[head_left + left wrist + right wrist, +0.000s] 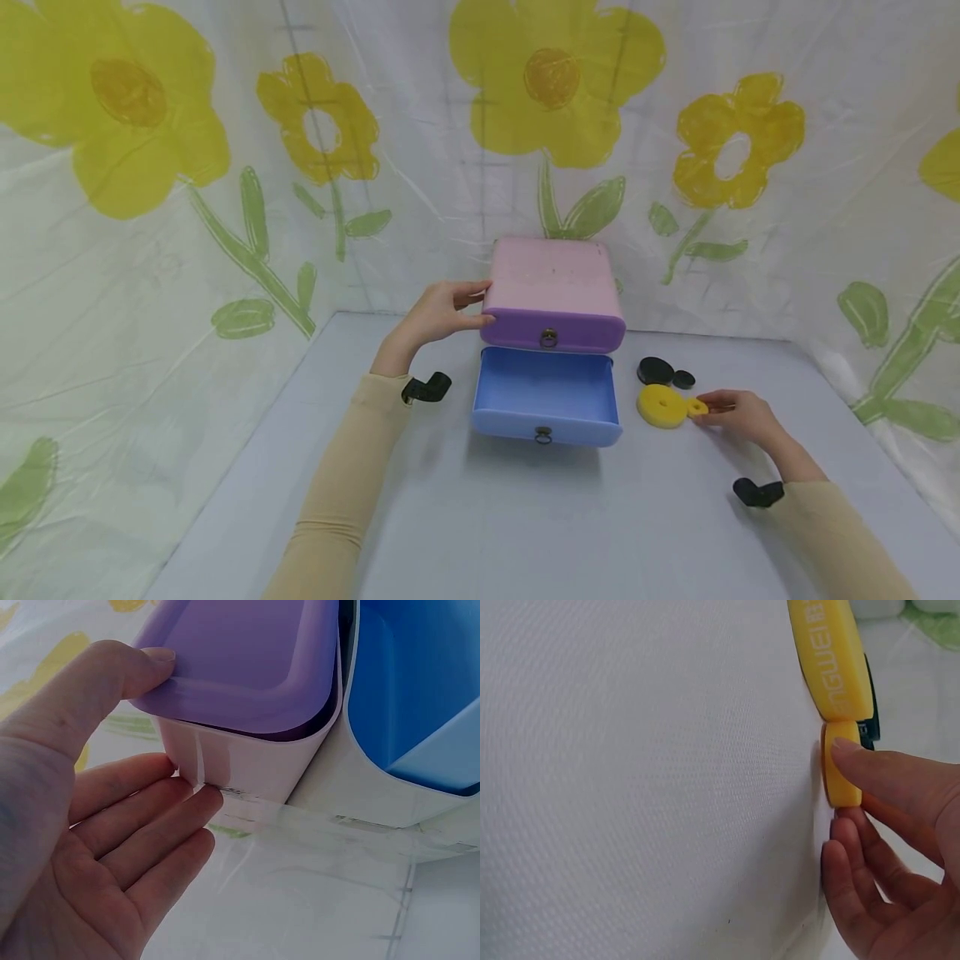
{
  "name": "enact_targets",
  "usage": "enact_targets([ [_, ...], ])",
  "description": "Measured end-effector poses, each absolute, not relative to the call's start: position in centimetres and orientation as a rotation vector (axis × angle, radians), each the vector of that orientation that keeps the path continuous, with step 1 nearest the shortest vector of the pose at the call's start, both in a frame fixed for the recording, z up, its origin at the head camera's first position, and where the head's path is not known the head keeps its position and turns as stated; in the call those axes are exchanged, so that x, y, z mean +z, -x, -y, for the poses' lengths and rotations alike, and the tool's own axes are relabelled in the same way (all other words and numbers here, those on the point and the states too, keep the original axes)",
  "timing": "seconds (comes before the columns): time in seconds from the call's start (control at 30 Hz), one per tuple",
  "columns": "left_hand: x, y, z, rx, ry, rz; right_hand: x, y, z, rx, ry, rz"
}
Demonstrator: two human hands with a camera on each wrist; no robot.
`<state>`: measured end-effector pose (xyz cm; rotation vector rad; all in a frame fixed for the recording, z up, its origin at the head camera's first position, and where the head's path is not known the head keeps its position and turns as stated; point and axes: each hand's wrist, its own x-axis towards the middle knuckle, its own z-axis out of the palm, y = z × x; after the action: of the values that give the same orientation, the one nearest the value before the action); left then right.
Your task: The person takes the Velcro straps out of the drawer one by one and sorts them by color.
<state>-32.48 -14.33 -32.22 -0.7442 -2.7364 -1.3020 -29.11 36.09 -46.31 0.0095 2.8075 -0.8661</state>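
Observation:
A two-tier drawer box stands at the middle back, with a pink top casing [553, 271]. Its purple drawer [513, 330] is nearly closed, with a narrow gap along its edge in the left wrist view. Below it, the blue drawer [546, 392] is pulled out. My left hand [442, 315] rests its thumb on the purple front's corner and its extended fingertips at the casing's side. To the right, my right hand [742, 417] pinches a small yellow disc [843, 780] between thumb and fingers. A larger yellow disc [662, 406] with white lettering touches it.
Behind the yellow discs lie a larger black disc [655, 371] and a small black disc [683, 380]. A white sheet [420, 125] painted with yellow flowers hangs behind the pale table [525, 533]. Each wrist wears a black camera mount.

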Motion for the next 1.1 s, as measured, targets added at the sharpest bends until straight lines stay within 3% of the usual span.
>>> enact_targets([
  [0.63, -32.1, 32.4, 14.3, -1.295, 0.744, 2.741, -45.7, 29.1, -36.4, -0.853, 0.068, -2.808],
  [1.1, -32.2, 32.5, 14.4, -1.317, 0.745, 2.735, -43.2, 27.5, -35.8, -0.879, 0.164, -2.943],
])
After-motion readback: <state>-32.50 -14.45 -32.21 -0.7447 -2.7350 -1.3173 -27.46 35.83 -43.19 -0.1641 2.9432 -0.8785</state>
